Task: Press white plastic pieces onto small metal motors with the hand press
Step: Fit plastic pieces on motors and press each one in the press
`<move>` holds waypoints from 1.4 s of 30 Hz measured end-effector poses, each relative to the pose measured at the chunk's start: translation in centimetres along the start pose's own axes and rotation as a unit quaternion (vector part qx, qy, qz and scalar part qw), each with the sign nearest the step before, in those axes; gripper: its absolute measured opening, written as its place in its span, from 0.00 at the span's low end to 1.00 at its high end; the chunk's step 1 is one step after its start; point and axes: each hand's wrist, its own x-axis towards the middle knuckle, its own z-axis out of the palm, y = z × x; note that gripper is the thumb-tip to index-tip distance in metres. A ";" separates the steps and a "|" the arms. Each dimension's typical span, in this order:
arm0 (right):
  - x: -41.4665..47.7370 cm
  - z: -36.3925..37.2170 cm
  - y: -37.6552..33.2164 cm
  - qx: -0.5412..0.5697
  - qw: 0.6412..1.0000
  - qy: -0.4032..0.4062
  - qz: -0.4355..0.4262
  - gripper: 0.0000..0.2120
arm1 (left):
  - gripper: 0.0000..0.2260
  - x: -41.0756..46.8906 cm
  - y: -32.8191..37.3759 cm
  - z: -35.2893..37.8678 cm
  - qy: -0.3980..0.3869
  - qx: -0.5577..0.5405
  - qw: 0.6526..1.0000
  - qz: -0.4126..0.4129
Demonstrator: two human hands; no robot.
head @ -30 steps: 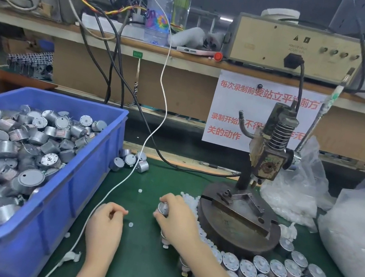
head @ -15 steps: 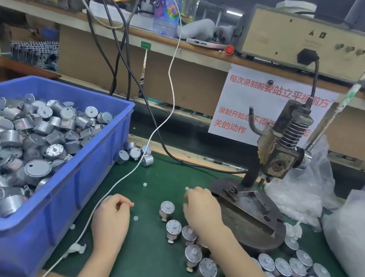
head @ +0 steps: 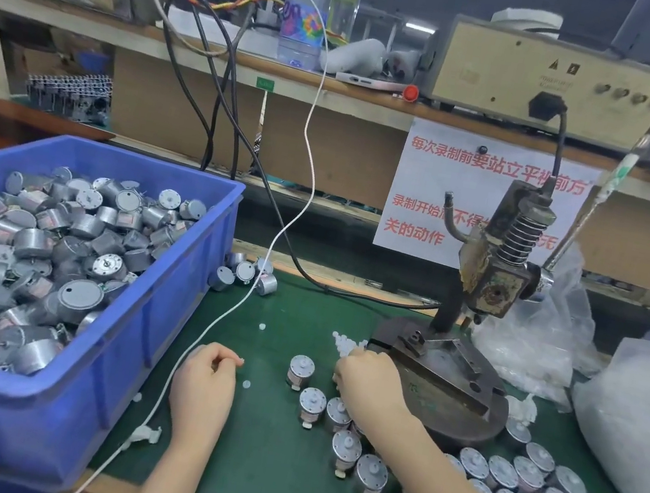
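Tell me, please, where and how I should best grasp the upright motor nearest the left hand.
Probably pinch the motor across its round metal side wall, coming from above and its left. It stands upright, flat face up, with bare mat on that side, while the right hand crowds its right.

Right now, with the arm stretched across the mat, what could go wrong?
1. The right forearm passes over the standing motors; pulling back could topple some.
2. Loose white pieces lie scattered on the green mat; a sweep of the arm could flick them away.
3. The white cable runs close beside the left grip and could snag on it.
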 end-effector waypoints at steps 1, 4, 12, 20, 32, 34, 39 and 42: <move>0.0 0.0 0.0 0.010 1.000 0.000 0.004 0.10 | 0.11 0.0 0.0 0.0 0.000 -0.001 1.000 -0.001; -0.2 -0.3 0.0 0.090 0.995 0.012 0.030 0.10 | 0.11 0.0 0.0 0.0 0.000 -0.007 1.000 -0.004; -0.9 -3.7 -3.9 0.349 0.935 0.043 -0.051 0.05 | 0.10 0.0 0.0 0.0 0.003 -0.014 1.000 -0.012; -0.3 -2.3 -7.1 0.263 0.957 -0.057 -0.108 0.09 | 0.12 0.0 -0.1 -0.7 0.055 -0.115 0.990 -0.061; 3.2 -3.2 -4.9 0.375 0.927 -0.011 -0.019 0.09 | 0.10 -0.3 0.2 0.0 0.063 -0.060 0.996 -0.021; 5.1 -3.4 -4.6 0.388 0.921 0.024 0.030 0.09 | 0.10 -0.3 0.1 0.0 0.066 -0.061 0.996 -0.023; 10.1 -2.9 -5.3 0.346 0.937 0.033 0.032 0.14 | 0.10 -0.1 0.0 0.1 0.071 -0.067 0.995 -0.022; 12.3 -2.7 -6.1 0.332 0.943 0.029 0.016 0.17 | 0.10 0.0 0.0 0.2 0.064 -0.063 0.996 -0.022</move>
